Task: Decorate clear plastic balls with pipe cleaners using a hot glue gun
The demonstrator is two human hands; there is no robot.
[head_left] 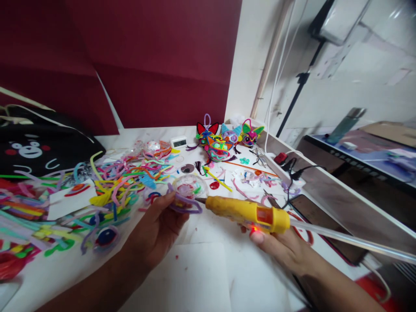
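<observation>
In my left hand [162,225] is a bent purple pipe cleaner [191,209], pinched between thumb and fingers. My right hand [276,249] grips a yellow hot glue gun [240,212] with a red light glowing near its handle. A long clear glue stick [351,240] sticks out of the gun's back end. The nozzle points left and appears to touch or nearly touch the purple loop; I cannot tell which. Just behind the left fingers sits a clear plastic ball [190,186] with coloured bits seen in it.
Loose coloured pipe cleaners [120,182] cover the left side. Finished animal-face ornaments [219,149] stand at the back beside a small digital clock [179,141]. A phone [325,225] lies at right, near cables. A black bag [48,143] rests at far left.
</observation>
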